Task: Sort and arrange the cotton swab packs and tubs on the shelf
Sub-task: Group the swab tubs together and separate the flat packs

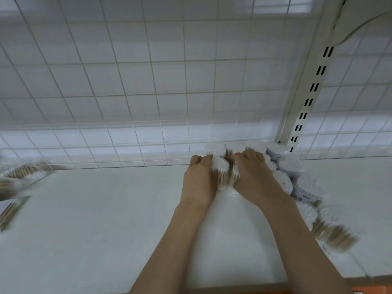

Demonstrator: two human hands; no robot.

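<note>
Head view: both hands grip clear cotton swab packs on the white shelf [106, 230]. Left hand [198, 179] holds one pack [220, 172]; right hand [252, 175] another [234, 177]

White-tipped cotton swab packs [285, 181] with tan wooden sticks lie on a white shelf [106, 219], backed by a white square-grid wire panel [148, 81] and a black-slotted white upright [305, 96].
</note>
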